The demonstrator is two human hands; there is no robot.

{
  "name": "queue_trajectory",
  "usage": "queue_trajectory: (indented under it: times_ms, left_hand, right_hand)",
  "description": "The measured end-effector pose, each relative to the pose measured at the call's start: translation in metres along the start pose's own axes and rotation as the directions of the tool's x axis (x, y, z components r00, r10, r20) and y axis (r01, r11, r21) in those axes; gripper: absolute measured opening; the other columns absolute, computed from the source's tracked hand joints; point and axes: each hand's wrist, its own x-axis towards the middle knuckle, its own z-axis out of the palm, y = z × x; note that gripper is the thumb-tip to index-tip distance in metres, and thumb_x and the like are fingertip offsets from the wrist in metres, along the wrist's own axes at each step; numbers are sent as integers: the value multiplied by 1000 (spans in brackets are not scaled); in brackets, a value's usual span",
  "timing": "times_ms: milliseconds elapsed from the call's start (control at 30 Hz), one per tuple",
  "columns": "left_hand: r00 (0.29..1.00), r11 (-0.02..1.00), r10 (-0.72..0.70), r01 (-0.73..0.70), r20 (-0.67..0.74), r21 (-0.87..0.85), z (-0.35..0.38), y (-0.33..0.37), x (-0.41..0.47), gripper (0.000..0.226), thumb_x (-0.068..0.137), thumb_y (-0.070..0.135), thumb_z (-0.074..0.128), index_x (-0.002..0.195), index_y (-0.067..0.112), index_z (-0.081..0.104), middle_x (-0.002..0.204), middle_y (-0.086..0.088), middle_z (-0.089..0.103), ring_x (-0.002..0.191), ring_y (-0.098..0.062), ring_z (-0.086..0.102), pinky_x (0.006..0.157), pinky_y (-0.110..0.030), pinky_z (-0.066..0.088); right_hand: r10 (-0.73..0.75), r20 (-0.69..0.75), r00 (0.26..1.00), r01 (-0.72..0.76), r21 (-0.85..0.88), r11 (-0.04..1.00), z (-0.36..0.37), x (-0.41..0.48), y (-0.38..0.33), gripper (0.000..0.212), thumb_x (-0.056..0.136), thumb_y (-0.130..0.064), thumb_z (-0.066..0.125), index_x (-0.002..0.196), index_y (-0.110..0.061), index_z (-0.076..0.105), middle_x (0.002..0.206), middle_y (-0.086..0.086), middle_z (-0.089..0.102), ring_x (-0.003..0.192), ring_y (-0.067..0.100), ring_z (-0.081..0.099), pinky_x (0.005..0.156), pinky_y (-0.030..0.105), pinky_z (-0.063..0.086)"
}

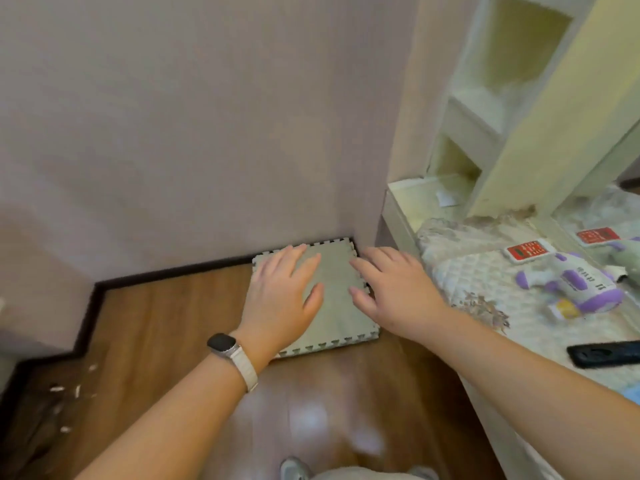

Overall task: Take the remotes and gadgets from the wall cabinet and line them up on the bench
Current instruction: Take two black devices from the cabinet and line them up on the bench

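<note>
Both arms reach forward, and both hold nothing. The left grip (280,299), with a dark watch (221,341) on its wrist, has straight, spread fingers. The right grip (394,292) is just beside it, fingers loosely apart. Behind both, a grey foam mat (334,278) lies on the wood floor (173,323) in the corner of a plain wall (207,116).

To the right of the right grip, a bench (467,271) with a quilted cover carries a small red-faced gadget (527,251). A purple and white gadget (581,289) lies on its side nearer the frame edge. Nearer the person, a black remote (606,353) is cut off by the frame edge. Above the bench, an open pale cabinet (519,133) is blurred, and its contents cannot be made out. Pale scraps (65,393) on the floor, left of the left arm, are too small to identify.
</note>
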Motion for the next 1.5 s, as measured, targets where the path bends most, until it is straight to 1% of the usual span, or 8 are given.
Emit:
queue_trajectory:
  times_ms: [200, 367, 600, 833, 1000, 1133, 1233, 1500]
  left_hand:
    - [977, 979, -198, 201, -83, 22, -53, -110, -65, 45, 89, 39, 50, 128, 18, 61, 135, -8, 56, 126, -28, 48, 104, -45, 37]
    - [917, 923, -372, 382, -145, 47, -95, -178, -125, 45, 91, 38, 52, 131, 20, 59, 139, -6, 54, 130, -26, 45, 107, -44, 32]
    - [788, 786, -585, 609, -191, 105, -128, -236, -189, 48, 92, 42, 49, 136, 23, 53, 143, -4, 49, 135, -22, 39, 112, -47, 31]
    - [646, 620, -726, 764, -238, 182, -147, -277, -212, 48, 92, 41, 49, 136, 23, 53, 143, -5, 49, 135, -23, 40, 112, -47, 29]
    - [550, 496, -789, 833, -272, 247, -164, -310, -198, 46, 93, 41, 50, 135, 24, 54, 142, -5, 51, 134, -24, 41, 111, -47, 30]
    - [516, 429, -803, 848, -300, 310, -183, -343, -172, 46, 91, 41, 48, 133, 23, 57, 137, -5, 55, 129, -26, 46, 108, -46, 34]
    - [491, 392, -802, 862, -340, 320, -192, -365, -156, 46, 91, 41, 47, 131, 20, 58, 134, -5, 57, 126, -25, 47, 107, -44, 33]
    - [398, 273, -834, 900, -383, 340, -217, -411, -156, 45, 94, 42, 45, 134, 24, 54, 141, -3, 51, 134, -24, 40, 112, -44, 28]
  right_hand:
    - [-198, -38, 979, 199, 1, 980, 19, 63, -122, 50, 88, -49, 45, 119, -14, 64, 121, 7, 63, 111, 30, 58, 88, 41, 46]
    - [-375, -58, 925, 377, 16, 926, 27, 104, -215, 50, 89, -48, 44, 119, -14, 65, 117, 7, 65, 106, 30, 60, 86, 40, 48]
    - [-601, -66, 796, 605, 51, 795, 45, 153, -308, 51, 90, -49, 42, 121, -16, 64, 123, 5, 63, 114, 28, 57, 90, 40, 46]
    - [-761, -69, 645, 763, 126, 635, 74, 209, -376, 53, 92, -51, 41, 126, -15, 62, 129, 6, 61, 119, 28, 55, 92, 40, 44]
    - [-832, -77, 549, 828, 184, 530, 88, 261, -418, 54, 92, -51, 42, 128, -16, 61, 131, 8, 61, 121, 29, 54, 94, 40, 45]
    - [-869, -140, 474, 871, 216, 441, 88, 318, -446, 51, 91, -49, 45, 124, -15, 63, 127, 7, 63, 117, 29, 57, 92, 41, 46]
    - [-886, -154, 438, 886, 241, 396, 90, 355, -464, 50, 91, -48, 45, 124, -15, 63, 126, 7, 62, 115, 29, 56, 91, 41, 46]
    - [-914, -202, 353, 918, 261, 297, 84, 413, -522, 52, 89, -49, 41, 121, -13, 64, 123, 7, 63, 115, 29, 56, 90, 42, 46]
